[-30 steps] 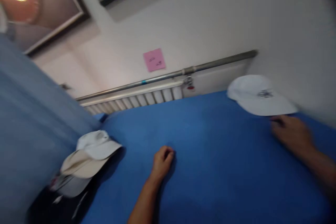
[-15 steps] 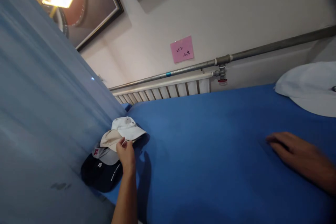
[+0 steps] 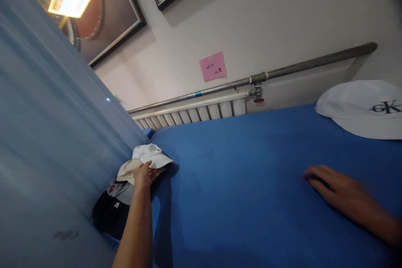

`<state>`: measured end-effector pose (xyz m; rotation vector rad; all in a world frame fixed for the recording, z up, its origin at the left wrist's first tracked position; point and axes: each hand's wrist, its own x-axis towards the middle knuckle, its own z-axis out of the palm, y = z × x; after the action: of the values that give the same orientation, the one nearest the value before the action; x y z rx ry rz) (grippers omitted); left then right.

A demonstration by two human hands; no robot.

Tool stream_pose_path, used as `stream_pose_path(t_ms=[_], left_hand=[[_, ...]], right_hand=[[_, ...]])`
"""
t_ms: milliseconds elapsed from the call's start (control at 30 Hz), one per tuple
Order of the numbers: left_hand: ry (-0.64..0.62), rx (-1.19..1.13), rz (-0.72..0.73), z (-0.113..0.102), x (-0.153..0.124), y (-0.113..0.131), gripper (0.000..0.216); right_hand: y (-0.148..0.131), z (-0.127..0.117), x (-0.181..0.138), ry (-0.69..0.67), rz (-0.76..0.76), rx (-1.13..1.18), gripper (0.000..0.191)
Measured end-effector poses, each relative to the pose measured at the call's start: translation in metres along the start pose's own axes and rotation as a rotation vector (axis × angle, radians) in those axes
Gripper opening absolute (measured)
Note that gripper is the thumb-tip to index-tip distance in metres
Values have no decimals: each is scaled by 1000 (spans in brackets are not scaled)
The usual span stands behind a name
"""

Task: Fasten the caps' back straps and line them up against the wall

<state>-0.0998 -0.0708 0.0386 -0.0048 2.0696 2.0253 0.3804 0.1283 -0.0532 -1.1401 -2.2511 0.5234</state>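
Note:
My left hand (image 3: 143,176) reaches to a stack of caps at the left edge of the blue surface (image 3: 238,167). Its fingers are closed on the brim of the white cap (image 3: 150,155) that tops the stack. Under it lie a beige cap (image 3: 126,171), a grey cap (image 3: 121,190) and a black cap (image 3: 108,215). My right hand (image 3: 336,190) rests flat on the blue surface at the right, fingers stretched out and holding nothing. Beyond it, at the far right, lies a separate white cap with a dark logo (image 3: 361,109).
A pale blue curtain (image 3: 53,142) hangs along the left, right beside the stack. A white radiator (image 3: 188,113) and a metal pipe (image 3: 282,71) run along the wall behind the surface. A pink note (image 3: 212,66) and framed pictures (image 3: 103,12) are on the wall.
My left hand crossed from the middle of the blue surface to the stack and closed on the top white cap. My right hand drew back from the logo cap and lies flat.

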Motion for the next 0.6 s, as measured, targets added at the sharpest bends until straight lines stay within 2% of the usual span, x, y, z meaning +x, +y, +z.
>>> stream_pose_path(t_ms=[100, 200, 400, 500, 600], left_hand=[[-67, 22, 39, 15, 1, 3, 12], [-183, 17, 136, 32, -13, 4, 8], [-603, -2, 286, 63, -75, -4, 35], [-815, 34, 335, 75, -106, -7, 35], [-992, 166, 426, 85, -128, -12, 27]], right_hand=[[-8, 1, -4, -19, -25, -3, 22], [-14, 1, -6, -32, -31, -16, 24], [-26, -9, -10, -34, -65, 1, 24], [-29, -11, -11, 0, -90, 29, 21], [-24, -9, -11, 67, -95, 83, 19]])
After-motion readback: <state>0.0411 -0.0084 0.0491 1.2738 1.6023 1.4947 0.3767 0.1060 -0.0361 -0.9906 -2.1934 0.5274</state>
